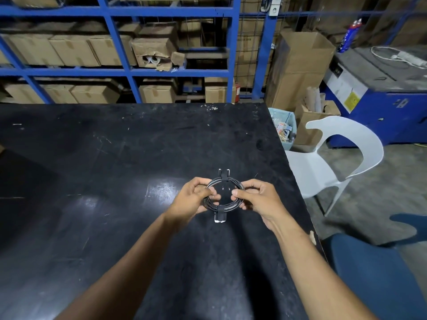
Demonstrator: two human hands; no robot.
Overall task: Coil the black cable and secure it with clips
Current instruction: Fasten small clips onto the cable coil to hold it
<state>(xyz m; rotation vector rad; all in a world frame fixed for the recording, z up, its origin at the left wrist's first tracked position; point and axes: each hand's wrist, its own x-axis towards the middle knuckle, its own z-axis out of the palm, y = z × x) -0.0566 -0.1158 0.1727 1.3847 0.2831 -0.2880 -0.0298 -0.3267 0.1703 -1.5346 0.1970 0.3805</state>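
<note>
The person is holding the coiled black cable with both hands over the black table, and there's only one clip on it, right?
Not quite. The head view shows two clips on the cable: one clip at the far side, another clip at the near side. The left hand and right hand do hold it over the black table.

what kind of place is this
Most likely a warehouse or stockroom: blue steel racking stacked with cardboard boxes, a scuffed black worktable, and a concrete floor.

A scuffed black bench [115,158] fills the lower and middle frame. Across the top, blue shelving [120,71] holds cardboard boxes [74,51]. At right stand a white plastic chair [335,158], a bin [285,128] of scraps and a tall open carton [298,68].
</note>
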